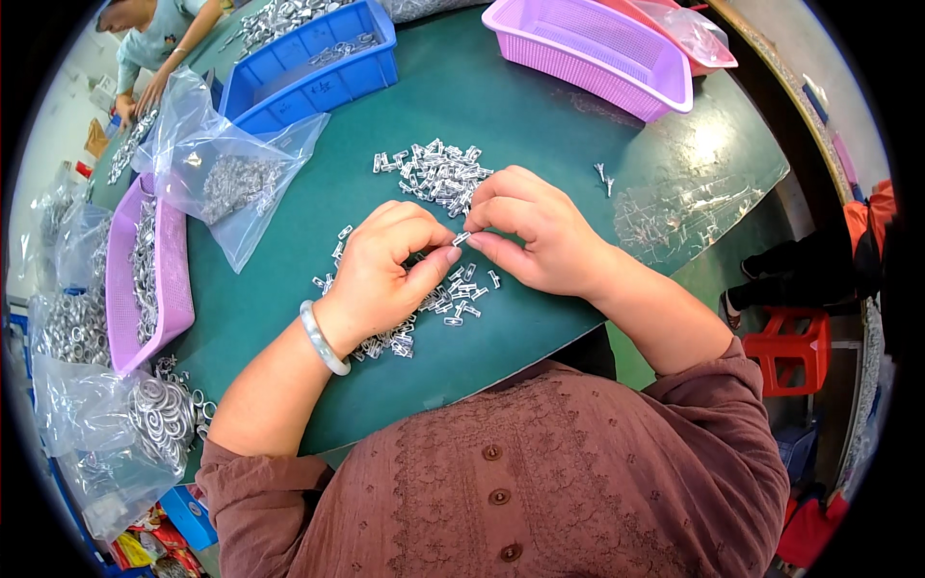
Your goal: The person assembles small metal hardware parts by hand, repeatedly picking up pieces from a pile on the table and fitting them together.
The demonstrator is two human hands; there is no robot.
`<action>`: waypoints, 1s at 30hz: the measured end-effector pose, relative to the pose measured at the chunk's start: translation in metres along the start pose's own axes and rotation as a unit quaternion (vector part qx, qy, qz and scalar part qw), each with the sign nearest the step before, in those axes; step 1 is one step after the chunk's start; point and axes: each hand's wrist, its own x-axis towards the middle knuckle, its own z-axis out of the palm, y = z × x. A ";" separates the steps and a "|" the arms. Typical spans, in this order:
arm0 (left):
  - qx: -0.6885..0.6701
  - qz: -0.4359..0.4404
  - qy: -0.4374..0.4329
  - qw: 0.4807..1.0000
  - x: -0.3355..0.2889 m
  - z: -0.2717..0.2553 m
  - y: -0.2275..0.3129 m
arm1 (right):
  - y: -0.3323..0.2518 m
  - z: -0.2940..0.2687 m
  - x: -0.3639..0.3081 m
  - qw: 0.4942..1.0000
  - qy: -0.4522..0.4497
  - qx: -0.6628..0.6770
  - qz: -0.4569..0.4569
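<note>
My left hand (390,265) and my right hand (530,231) meet over the green table, fingertips pinched on one small silver metal clasp-like part (461,238). Its exact kind is too small to tell. Just beyond my fingers lies a pile of similar silver parts (438,171). Nearer to me, a looser scatter of silver parts (458,297) spreads beside and partly beneath my left hand, which hides some of them. A pale bangle (324,339) circles my left wrist.
At left stand a pink basket (176,289) of metal pieces and clear bags (260,207) of parts. A blue bin (318,91) and a purple basket (588,72) stand at the back. Two small parts (604,179) lie to the right. Another person (159,39) works far left.
</note>
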 end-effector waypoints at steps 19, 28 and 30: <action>-0.001 0.007 -0.001 1.000 -0.001 0.000 0.002 | -0.005 -0.003 0.000 1.000 -0.008 0.022 0.006; 0.004 0.016 0.004 1.000 0.001 0.000 0.004 | -0.004 -0.003 0.000 0.999 -0.005 0.034 -0.003; 0.004 0.018 0.004 1.000 0.001 0.000 0.004 | -0.004 -0.003 0.000 0.999 -0.007 0.034 -0.002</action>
